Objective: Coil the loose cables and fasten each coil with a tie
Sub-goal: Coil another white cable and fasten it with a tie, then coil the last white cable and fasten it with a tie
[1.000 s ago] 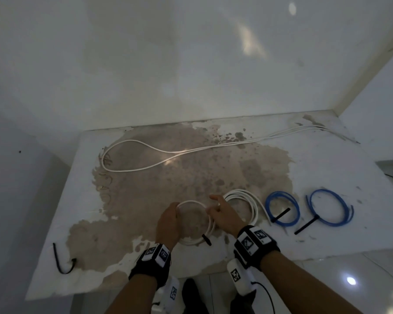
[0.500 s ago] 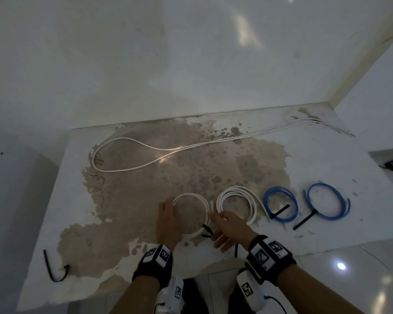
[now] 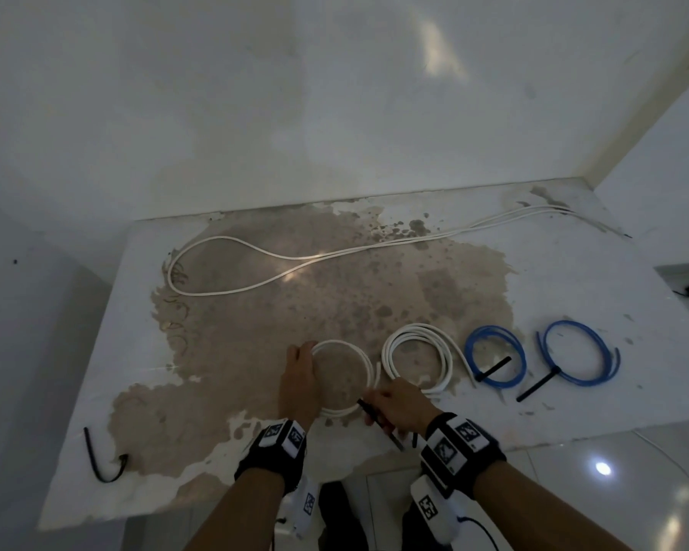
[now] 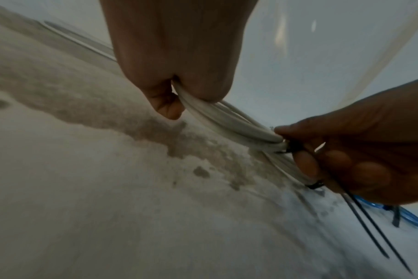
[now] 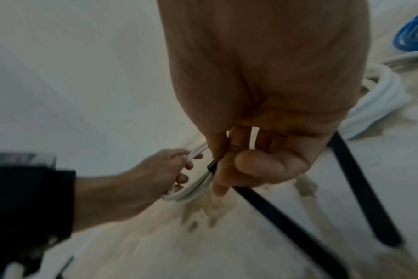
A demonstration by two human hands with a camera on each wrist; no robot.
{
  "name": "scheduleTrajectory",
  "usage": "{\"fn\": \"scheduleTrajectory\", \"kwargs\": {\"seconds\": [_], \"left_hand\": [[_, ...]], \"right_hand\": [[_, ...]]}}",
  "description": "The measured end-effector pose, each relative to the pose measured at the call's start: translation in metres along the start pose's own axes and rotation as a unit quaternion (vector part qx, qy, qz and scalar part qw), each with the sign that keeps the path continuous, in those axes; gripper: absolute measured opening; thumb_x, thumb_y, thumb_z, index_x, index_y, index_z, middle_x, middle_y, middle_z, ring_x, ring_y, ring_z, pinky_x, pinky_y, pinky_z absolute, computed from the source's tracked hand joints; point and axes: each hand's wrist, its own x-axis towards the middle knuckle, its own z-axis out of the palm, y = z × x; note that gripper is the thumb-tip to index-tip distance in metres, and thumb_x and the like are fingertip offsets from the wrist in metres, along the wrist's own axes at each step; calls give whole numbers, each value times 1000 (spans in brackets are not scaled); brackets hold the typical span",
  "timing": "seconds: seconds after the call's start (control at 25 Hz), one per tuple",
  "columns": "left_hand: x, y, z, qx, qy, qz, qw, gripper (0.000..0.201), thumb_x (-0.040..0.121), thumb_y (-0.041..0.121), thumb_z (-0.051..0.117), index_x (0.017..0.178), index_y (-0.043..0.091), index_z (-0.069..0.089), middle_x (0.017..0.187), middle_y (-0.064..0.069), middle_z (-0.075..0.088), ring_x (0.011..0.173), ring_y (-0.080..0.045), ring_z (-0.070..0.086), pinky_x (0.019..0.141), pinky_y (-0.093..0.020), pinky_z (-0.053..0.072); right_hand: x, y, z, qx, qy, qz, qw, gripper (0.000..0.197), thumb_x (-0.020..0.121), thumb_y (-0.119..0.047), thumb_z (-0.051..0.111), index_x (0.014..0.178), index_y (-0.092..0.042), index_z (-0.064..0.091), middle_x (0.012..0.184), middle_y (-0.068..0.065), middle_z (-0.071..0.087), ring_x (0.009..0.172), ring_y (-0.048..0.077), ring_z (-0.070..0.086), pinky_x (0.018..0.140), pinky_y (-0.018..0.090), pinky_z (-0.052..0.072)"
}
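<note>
Our left grip (image 3: 300, 385) pinched the white coil (image 3: 345, 377) (far side), while our right grip (image 3: 400, 405) pinched its black tie (image 5: 274, 211).

1. The head view looks forward and down from above the near edge of the table (image 3: 573, 280), far enough off to take in the table's full width and the wall behind it.
2. The left wrist view sits low and very close, looking along the left hand (image 4: 177, 62) toward the table's right side.
3. The right wrist view, equally close, looks along the right hand (image 5: 263, 105) toward the table's left side.
4. All three views share the white coil (image 3: 341, 377) held between both hands; each wrist view also catches the opposite hand.
</note>
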Motion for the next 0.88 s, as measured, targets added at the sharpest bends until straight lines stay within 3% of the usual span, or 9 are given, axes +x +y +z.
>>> {"fn": "scheduleTrajectory", "kwargs": {"seconds": [0.12,0.2,0.32,0.44,0.6,0.72,0.8,0.88], "left_hand": [[-1,-5,14,70,-49,29,996,46,95,12,44,141,10,43,137,-14,43,110,-37,55,81,-42,49],[-6,-6,17,122,-53,78,988,58,93,28,30,147,8,37,144,-14,45,125,-35,48,97,-46,43],[-11,-5,16,100,-84,135,982,68,94,38,14,151,3,27,157,-15,30,144,-30,28,117,-46,27],[-17,-10,9,81,-48,166,982,56,99,30,24,147,5,36,153,-15,37,142,-26,27,118,-42,22],[-20,-21,-7,60,-6,129,990,48,97,32,31,135,13,53,139,-12,51,130,-28,44,109,-45,35],[-13,-13,-15,69,6,127,989,46,97,38,32,131,18,55,133,-11,56,124,-33,51,105,-44,39],[-11,-9,-11,99,-20,167,981,45,99,43,30,133,20,50,136,-11,53,129,-30,46,106,-37,33],[-9,-1,1,122,-84,207,967,53,101,50,21,139,21,44,146,-6,43,144,-17,26,112,-27,19]], "right_hand": [[4,12,12,6,2,47,999,49,104,-36,45,76,-2,68,60,5,67,38,7,58,39,19,48],[10,16,17,-68,52,16,996,50,100,-38,51,66,-3,64,64,14,69,44,14,58,44,22,49],[17,14,20,-163,141,-14,976,53,91,-41,63,50,-14,44,49,2,46,44,11,43,43,23,34],[20,11,20,-174,131,-23,976,50,93,-40,58,55,-18,35,55,-1,37,48,9,37,44,21,26],[18,13,10,-140,117,-31,983,54,99,-36,52,54,-15,32,51,1,33,45,11,34,43,21,27],[3,5,-18,-76,107,-47,990,55,100,-37,51,54,-14,33,48,1,31,40,11,31,42,18,29],[-10,-4,-57,2,111,-47,993,47,100,-37,50,61,-12,45,47,-2,41,37,10,36,39,17,32],[-20,-9,-112,78,165,-52,982,38,100,-31,51,66,-13,55,50,-2,49,35,9,41,37,19,33]]}}
